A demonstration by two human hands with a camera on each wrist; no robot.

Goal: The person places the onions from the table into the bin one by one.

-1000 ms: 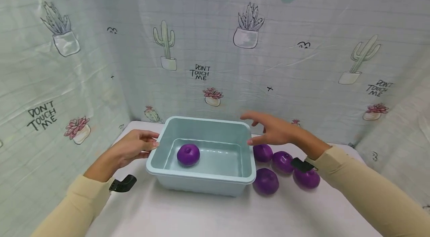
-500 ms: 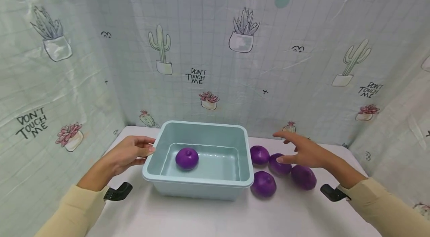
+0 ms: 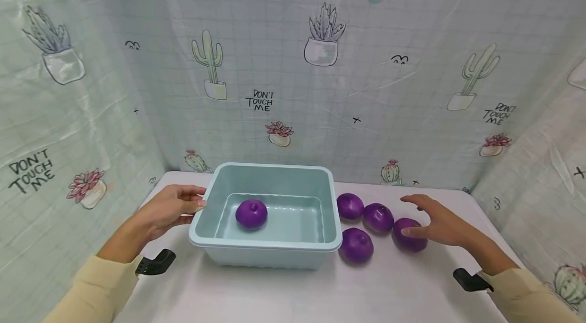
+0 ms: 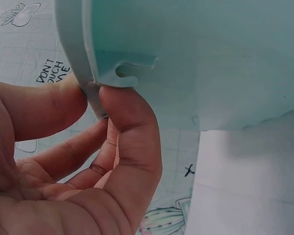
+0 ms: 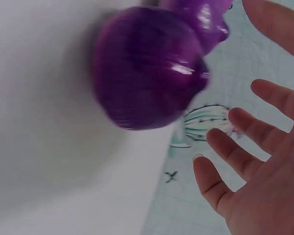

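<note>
My left hand (image 3: pixel 170 212) pinches the left rim of a pale blue-green plastic bin (image 3: pixel 265 245) between thumb and fingers; the left wrist view shows this grip on the bin's lip (image 4: pixel 71 44). One purple onion (image 3: pixel 251 214) lies inside, towards the left. Over the rightmost onion (image 3: pixel 406 244) outside the bin hovers my right hand (image 3: pixel 445 225), fingers spread and holding nothing. In the right wrist view that onion (image 5: pixel 147 73) is apart from the fingers (image 5: pixel 235 154). Three other onions, back (image 3: pixel 350 206), middle (image 3: pixel 378 218) and front (image 3: pixel 356 246), sit beside the bin's right wall.
Everything stands on a white table (image 3: pixel 293 295). A curtain (image 3: pixel 293 58) printed with cacti and lettering hangs behind the table and along both sides. Black straps with small devices (image 3: pixel 156 262) are on both wrists.
My right hand has moved right and down from the bin's right rim, past the middle onion, to the rightmost onion. The left hand keeps its grip; the view has shifted slightly.
</note>
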